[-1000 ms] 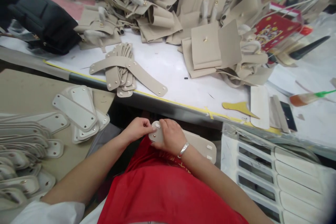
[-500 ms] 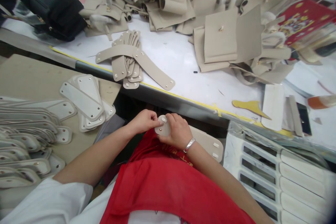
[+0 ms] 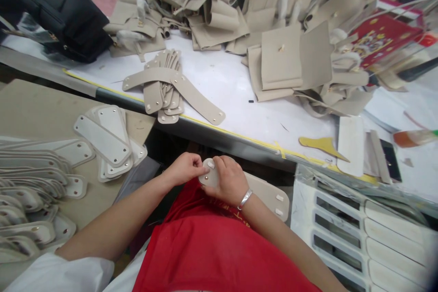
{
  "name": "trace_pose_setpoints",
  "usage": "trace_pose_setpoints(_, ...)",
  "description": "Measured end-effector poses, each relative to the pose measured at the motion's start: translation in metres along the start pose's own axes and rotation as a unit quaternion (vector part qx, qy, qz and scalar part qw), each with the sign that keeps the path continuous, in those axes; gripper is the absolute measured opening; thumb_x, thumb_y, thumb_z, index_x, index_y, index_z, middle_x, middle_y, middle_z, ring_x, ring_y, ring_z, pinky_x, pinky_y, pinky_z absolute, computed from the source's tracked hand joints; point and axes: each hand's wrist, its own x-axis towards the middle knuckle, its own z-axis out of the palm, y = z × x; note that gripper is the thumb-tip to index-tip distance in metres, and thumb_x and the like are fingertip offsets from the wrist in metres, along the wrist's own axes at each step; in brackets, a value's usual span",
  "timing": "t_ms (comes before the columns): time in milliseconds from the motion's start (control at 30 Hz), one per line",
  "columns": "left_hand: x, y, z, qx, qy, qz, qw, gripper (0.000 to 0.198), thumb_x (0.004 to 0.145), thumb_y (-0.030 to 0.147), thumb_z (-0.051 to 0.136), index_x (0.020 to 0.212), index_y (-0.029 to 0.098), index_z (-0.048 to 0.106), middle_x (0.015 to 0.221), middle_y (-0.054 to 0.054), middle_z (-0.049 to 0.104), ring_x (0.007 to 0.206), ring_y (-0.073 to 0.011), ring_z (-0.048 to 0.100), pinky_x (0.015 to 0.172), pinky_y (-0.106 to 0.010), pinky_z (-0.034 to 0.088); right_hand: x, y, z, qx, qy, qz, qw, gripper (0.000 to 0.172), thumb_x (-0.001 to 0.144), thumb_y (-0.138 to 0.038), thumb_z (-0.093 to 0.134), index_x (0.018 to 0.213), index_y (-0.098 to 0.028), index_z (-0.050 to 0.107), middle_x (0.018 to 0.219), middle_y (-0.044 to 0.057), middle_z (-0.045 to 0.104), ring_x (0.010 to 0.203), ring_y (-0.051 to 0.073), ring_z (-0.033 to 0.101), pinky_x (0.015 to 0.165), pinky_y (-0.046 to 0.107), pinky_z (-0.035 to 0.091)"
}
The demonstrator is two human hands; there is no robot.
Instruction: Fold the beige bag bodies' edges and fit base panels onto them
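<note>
Over my lap is a beige strap piece [image 3: 268,191] with rounded ends, small white tabs and a metal stud. My right hand [image 3: 231,180] is closed around it near its left end, fingers on top. My left hand [image 3: 186,169] is closed in a pinch at that end, its thumb against the strap's edge beside a white tab. What lies between the left fingertips is mostly hidden. Just ahead, a fanned stack of similar beige straps [image 3: 162,96] rests at the table edge, two longer curved ones lying across it.
Pale strap pieces with holes [image 3: 102,134] lie on a board at left, beside a large pile [image 3: 34,159]. Beige bag parts [image 3: 280,59] crowd the white table [image 3: 219,73]. A black bag [image 3: 65,13], a yellow pointed piece [image 3: 321,146] and a white slotted rack [image 3: 337,219] surround me.
The view has tilted slightly, so the table sits a little lower in the picture. Both hands keep hold of the same strap, with hardly any finger movement.
</note>
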Motion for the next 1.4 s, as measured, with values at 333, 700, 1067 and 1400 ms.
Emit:
trace_pose_setpoints(333,-0.001,0.0,0.004,0.029,0.026,0.012,0.999,0.032,0.068,0.043,0.06,0.056,0.017,0.044,0.051,0.006,0.041,0.049,-0.0084,0.035,0.045,-0.02,0.025,-0.028,0.035,-0.013,0.023,-0.044,0.0,0.999,0.093,0.056,-0.06,0.068,0.13,-0.014,0.035,0.126,0.017,0.045,0.11,0.03,0.044,0.092,0.043,0.035)
trace_pose_setpoints(700,-0.001,0.02,0.001,0.233,0.003,0.011,0.973,0.03,0.071,0.048,0.055,0.067,0.019,0.049,0.059,0.002,0.05,0.054,-0.0132,0.045,0.049,-0.024,0.032,-0.057,0.061,-0.024,0.015,-0.049,0.008,0.999,0.078,0.057,-0.051,0.067,0.121,-0.013,0.043,0.119,0.015,0.049,0.103,0.028,0.046,0.088,0.04,0.034)
trace_pose_setpoints(1067,0.003,0.045,0.038,0.394,-0.132,0.329,0.848,0.081,0.066,0.051,0.063,0.132,0.014,0.035,0.134,-0.017,0.042,0.12,-0.0316,0.038,0.101,-0.045,0.022,-0.063,0.061,-0.02,0.001,-0.026,-0.004,1.0,0.076,0.062,-0.055,0.062,0.122,-0.012,0.042,0.118,0.016,0.05,0.103,0.029,0.046,0.086,0.038,0.033)
trace_pose_setpoints(1400,0.004,0.042,0.046,0.463,-0.104,0.314,0.822,0.073,0.066,0.045,0.062,0.127,0.013,0.038,0.127,-0.015,0.047,0.114,-0.0295,0.043,0.095,-0.041,0.026,-0.097,0.089,-0.035,-0.05,-0.053,0.0,0.997,0.08,0.062,-0.054,0.064,0.124,-0.01,0.04,0.119,0.017,0.049,0.102,0.03,0.046,0.086,0.039,0.032)
